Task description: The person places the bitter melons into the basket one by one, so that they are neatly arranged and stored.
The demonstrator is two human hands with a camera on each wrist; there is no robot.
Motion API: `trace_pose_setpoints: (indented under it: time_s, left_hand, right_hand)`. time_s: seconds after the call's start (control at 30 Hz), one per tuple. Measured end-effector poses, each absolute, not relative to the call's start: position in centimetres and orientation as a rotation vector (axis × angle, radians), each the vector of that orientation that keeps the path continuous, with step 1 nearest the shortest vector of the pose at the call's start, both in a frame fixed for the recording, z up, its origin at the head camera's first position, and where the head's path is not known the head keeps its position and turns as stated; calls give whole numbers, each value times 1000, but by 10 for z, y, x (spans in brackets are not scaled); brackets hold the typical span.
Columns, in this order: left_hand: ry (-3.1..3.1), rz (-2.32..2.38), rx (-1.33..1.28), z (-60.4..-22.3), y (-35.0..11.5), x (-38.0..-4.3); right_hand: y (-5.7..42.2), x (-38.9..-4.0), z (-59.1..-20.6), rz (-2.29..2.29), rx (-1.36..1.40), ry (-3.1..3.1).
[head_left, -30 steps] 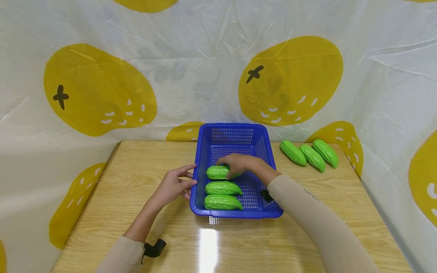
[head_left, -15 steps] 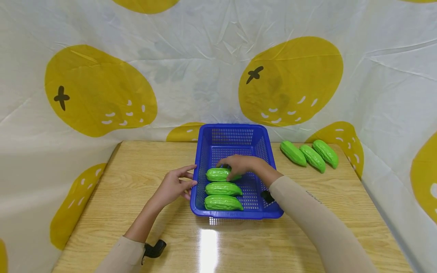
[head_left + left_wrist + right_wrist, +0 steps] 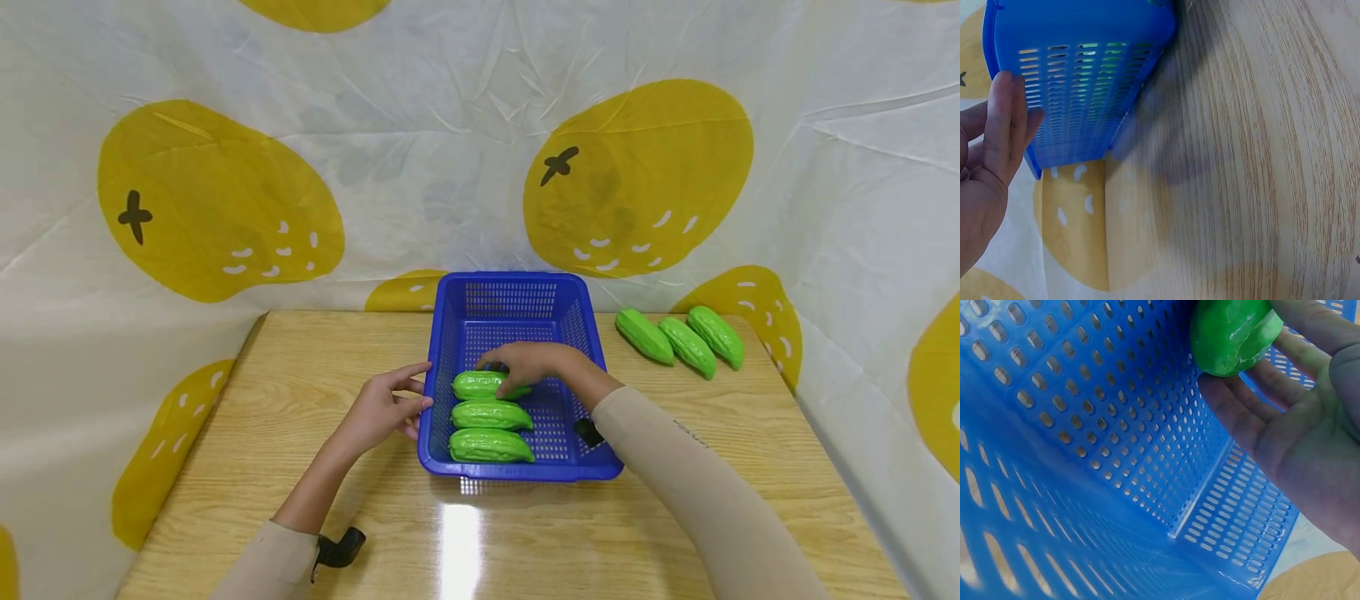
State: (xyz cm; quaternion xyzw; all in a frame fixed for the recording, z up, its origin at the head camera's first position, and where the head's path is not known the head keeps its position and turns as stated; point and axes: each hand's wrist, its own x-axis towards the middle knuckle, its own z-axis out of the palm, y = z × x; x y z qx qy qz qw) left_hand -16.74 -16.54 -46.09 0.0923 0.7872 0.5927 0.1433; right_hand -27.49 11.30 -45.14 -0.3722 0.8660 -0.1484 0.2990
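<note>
Along the back edge of a wood-grain tabletop (image 3: 337, 358), one blue perforated basket (image 3: 517, 472) holds three of six green, bumpy gourds, lined up crosswise toward its left wall. A person's right hand (image 3: 525, 363) grasps the rearmost gourd (image 3: 474, 385), thumb and fingers on opposite sides; just in front lie the middle gourd (image 3: 487, 414) and the front gourd (image 3: 491, 446), the latter nearest the basket's front rim. The left hand (image 3: 378, 411) grips nothing, its extended fingers touching the basket's left rim from outside. Near the tabletop's back right corner lie the other three: a left gourd (image 3: 643, 337), a centre gourd (image 3: 686, 347) and a right gourd (image 3: 716, 337), all slanted. Dark lettering on the right sleeve (image 3: 675, 467) and faint marks on the front rim are too small to read.
</note>
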Motion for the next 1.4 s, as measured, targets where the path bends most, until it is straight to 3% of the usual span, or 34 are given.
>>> trace_pose_setpoints:
  time_s: [0.5, 1.13, 1.4]
  left_hand:
    - [2270, 1714, 263, -461, -166, -167]
    - [2284, 1684, 240, -462, -167, -168]
    - [2287, 1672, 236, -461, -167, -167]
  right_hand:
    - [115, -277, -446, -464, -977, 2283]
    - [145, -258, -373, -644, -978, 2488]
    - [178, -249, -360, -853, -946, 2563]
